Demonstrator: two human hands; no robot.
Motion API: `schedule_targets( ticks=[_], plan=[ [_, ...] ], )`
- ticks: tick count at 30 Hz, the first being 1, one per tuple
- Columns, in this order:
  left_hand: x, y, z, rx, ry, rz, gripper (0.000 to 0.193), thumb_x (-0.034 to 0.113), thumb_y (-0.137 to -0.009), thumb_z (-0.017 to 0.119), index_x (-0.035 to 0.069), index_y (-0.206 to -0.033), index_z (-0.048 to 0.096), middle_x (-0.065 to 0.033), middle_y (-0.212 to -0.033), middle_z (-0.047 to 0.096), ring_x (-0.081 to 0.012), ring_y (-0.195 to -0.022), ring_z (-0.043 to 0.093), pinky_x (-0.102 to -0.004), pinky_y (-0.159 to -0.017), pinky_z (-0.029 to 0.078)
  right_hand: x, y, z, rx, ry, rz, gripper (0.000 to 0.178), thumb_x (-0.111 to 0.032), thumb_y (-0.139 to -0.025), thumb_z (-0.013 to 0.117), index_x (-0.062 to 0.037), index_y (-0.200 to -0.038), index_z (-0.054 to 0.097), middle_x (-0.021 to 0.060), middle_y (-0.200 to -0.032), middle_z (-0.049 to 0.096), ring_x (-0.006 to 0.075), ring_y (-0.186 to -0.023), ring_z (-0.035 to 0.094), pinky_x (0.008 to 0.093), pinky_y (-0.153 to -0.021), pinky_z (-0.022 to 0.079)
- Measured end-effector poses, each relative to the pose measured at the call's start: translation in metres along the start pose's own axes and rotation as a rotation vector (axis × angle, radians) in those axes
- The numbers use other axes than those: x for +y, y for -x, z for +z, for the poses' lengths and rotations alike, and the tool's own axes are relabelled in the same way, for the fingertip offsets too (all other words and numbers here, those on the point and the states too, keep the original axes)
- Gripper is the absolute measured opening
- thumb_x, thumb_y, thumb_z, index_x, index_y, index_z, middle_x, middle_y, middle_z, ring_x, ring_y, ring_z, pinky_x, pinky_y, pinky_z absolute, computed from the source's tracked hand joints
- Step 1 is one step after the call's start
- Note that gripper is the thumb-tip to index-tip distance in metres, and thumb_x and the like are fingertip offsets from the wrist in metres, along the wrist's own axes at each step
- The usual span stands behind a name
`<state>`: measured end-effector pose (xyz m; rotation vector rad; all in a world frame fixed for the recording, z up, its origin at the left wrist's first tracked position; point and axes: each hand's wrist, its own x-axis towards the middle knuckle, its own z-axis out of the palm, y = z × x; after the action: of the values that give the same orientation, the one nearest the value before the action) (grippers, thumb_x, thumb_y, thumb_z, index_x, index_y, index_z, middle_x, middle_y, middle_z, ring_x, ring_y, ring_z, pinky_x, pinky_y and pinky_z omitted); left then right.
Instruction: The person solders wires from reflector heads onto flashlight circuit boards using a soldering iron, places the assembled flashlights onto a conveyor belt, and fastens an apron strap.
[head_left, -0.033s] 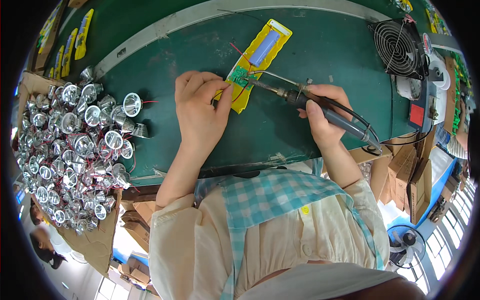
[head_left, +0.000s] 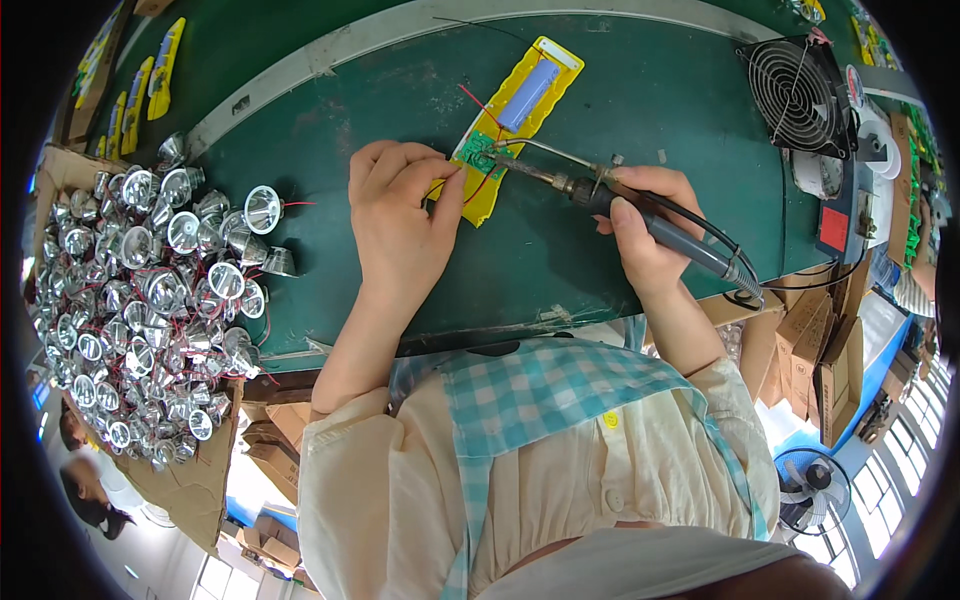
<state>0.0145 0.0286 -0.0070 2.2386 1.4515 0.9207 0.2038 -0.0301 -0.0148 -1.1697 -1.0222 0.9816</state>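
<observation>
Person at a green workbench [head_left: 620,80]. R hand [head_left: 648,252] wrapped round a grey soldering iron [head_left: 686,244], its tip at a small green circuit board [head_left: 476,149] in a yellow casing [head_left: 481,209] – battery [head_left: 529,97], blue & cylindrical, at the casing's upper end. L hand [head_left: 402,212] – thumb & fingertips together by the casing's left edge; can't tell what's between. Silver reflector cups [head_left: 165,292] piled far left; black fan [head_left: 794,92] upper right.
</observation>
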Motion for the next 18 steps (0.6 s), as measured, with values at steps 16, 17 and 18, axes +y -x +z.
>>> schedule_targets(
  ticks=[16,17,18],
  plan=[
    [0.0008,-0.0009,0.0031,-0.024,0.039,-0.026,0.006,0.001,-0.060,0.060,0.003,-0.065,0.057,-0.0046,-0.071,0.053,-0.0228,-0.076,0.046,-0.0305,-0.065,0.038,0.0037,-0.0033,0.0024,-0.024,0.090,-0.027,0.021,-0.003,-0.065,0.060,-0.0017,-0.084,0.052,0.0068,-0.077,0.055,0.0094,-0.066,0.052,0.0215,-0.063,0.043],
    [0.0006,-0.0012,0.0031,-0.025,0.041,-0.029,0.006,0.001,-0.060,0.060,0.002,-0.065,0.057,-0.0048,-0.071,0.053,-0.0230,-0.076,0.046,-0.0305,-0.065,0.038,0.0044,-0.0034,0.0021,-0.024,0.090,-0.028,0.021,-0.003,-0.065,0.060,-0.0017,-0.084,0.052,0.0068,-0.077,0.055,0.0094,-0.066,0.052,0.0215,-0.063,0.043],
    [0.0002,-0.0017,0.0035,-0.025,0.041,-0.028,0.006,0.001,-0.060,0.060,0.002,-0.065,0.057,-0.0048,-0.071,0.053,-0.0230,-0.076,0.046,-0.0305,-0.065,0.038,0.0056,-0.0030,0.0013,-0.022,0.092,-0.043,0.021,-0.003,-0.065,0.059,-0.0014,-0.084,0.051,0.0070,-0.076,0.055,0.0093,-0.065,0.052,0.0213,-0.061,0.044]
  ],
)
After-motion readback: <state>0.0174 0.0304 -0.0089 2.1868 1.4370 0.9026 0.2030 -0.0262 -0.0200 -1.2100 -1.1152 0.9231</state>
